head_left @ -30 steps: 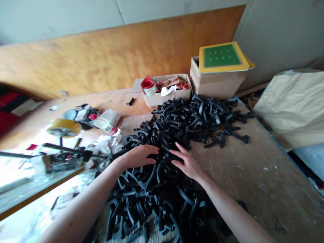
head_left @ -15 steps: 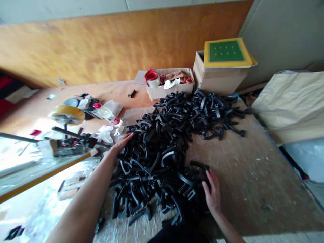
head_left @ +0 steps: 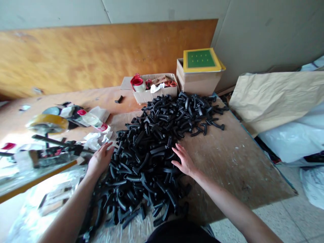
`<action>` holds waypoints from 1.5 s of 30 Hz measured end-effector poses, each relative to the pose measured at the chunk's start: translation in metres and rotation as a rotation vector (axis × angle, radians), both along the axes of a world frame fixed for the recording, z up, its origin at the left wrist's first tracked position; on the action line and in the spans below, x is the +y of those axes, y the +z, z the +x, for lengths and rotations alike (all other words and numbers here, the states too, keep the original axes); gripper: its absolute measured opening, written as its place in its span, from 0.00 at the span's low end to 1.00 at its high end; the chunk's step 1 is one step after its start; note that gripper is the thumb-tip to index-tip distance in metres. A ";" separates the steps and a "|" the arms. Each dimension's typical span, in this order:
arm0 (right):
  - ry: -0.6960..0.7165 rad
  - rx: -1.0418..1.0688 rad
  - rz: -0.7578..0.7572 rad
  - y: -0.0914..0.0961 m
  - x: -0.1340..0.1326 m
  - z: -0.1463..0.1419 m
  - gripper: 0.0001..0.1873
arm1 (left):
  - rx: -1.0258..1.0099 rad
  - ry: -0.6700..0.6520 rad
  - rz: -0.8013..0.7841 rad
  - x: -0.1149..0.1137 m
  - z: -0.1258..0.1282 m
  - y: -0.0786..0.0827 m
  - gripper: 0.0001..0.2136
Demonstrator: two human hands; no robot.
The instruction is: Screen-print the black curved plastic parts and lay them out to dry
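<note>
Although open and holding nothing, left hand (head_left: 100, 159) and right hand (head_left: 184, 161) just beside opposite sides of one big heap of black plastic handles (head_left: 149, 148), all together on the plywood tabletop (head_left: 235, 168), no portion visibly separated.

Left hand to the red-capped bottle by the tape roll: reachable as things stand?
Probably yes. The left hand rests at the edge of the heap of black plastic parts, close to the bottle. Only crumpled white paper lies between, and it looks easy to push aside.

Two hands (head_left: 100, 159), two cardboard boxes (head_left: 194, 84), one heap of black plastic parts (head_left: 149, 158)
</note>
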State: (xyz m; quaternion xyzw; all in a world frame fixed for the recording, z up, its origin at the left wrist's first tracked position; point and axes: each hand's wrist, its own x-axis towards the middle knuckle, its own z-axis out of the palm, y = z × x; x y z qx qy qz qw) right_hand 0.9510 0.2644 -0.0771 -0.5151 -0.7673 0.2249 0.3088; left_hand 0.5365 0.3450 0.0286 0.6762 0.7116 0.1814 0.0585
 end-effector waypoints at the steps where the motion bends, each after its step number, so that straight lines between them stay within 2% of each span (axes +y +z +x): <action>1: 0.031 -0.042 0.060 -0.003 -0.024 0.012 0.37 | 0.017 -0.018 0.098 -0.033 0.004 0.003 0.22; 2: 0.076 -0.091 0.114 -0.008 -0.051 0.026 0.39 | 0.019 -0.053 0.182 -0.071 0.010 0.002 0.24; 4: 0.217 -0.194 0.179 -0.022 -0.105 0.050 0.43 | 0.069 -0.137 0.274 -0.152 0.024 -0.014 0.29; 7: 0.450 -0.330 0.162 -0.044 -0.159 0.060 0.41 | 0.199 -0.264 0.206 -0.263 0.046 -0.063 0.36; 9: 0.529 -0.354 0.131 -0.054 -0.170 0.042 0.42 | 0.259 -0.355 0.118 -0.310 0.055 -0.102 0.37; 10: 0.549 -0.339 0.126 -0.056 -0.170 0.027 0.43 | 0.282 -0.367 0.082 -0.322 0.058 -0.119 0.37; 12: 0.570 -0.291 0.142 -0.055 -0.166 -0.010 0.44 | 0.317 -0.337 0.019 -0.328 0.059 -0.144 0.37; 14: 0.548 -0.265 0.177 -0.048 -0.162 -0.050 0.42 | 0.328 -0.260 -0.030 -0.315 0.058 -0.154 0.39; 17: 0.412 -0.275 0.235 -0.036 -0.155 -0.100 0.39 | 0.301 -0.211 -0.057 -0.288 0.053 -0.151 0.41; 21: 0.280 -0.289 0.298 -0.021 -0.130 -0.141 0.30 | 0.232 -0.217 -0.044 -0.269 0.048 -0.139 0.40; 23: 0.231 -0.284 0.303 -0.011 -0.115 -0.152 0.23 | 0.191 -0.238 -0.041 -0.266 0.046 -0.136 0.41; 25: 0.185 -0.266 0.273 0.000 -0.105 -0.159 0.22 | 0.154 -0.259 -0.041 -0.265 0.043 -0.134 0.41; 29: 0.115 -0.181 0.120 0.023 -0.108 -0.165 0.17 | 0.077 -0.330 -0.050 -0.271 0.028 -0.125 0.37; 31: 0.000 -0.090 0.063 0.036 -0.117 -0.164 0.14 | 0.025 -0.384 -0.049 -0.277 0.015 -0.117 0.33; 33: -0.147 0.018 0.042 0.050 -0.124 -0.160 0.14 | -0.048 -0.418 -0.020 -0.286 0.000 -0.108 0.28; 36: -0.304 0.193 -0.028 0.070 -0.126 -0.157 0.18 | -0.174 -0.390 0.059 -0.301 -0.019 -0.093 0.21; 38: -0.299 0.348 -0.139 0.080 -0.124 -0.162 0.22 | -0.248 -0.329 0.094 -0.311 -0.029 -0.083 0.19; 41: -0.122 0.554 -0.341 0.087 -0.123 -0.184 0.27 | -0.338 -0.189 0.099 -0.324 -0.040 -0.070 0.15; 43: -0.015 0.536 -0.448 0.092 -0.126 -0.206 0.25 | -0.386 -0.095 0.081 -0.330 -0.048 -0.061 0.13; 45: 0.042 0.347 -0.463 0.100 -0.130 -0.228 0.21 | -0.428 -0.037 0.059 -0.335 -0.061 -0.051 0.13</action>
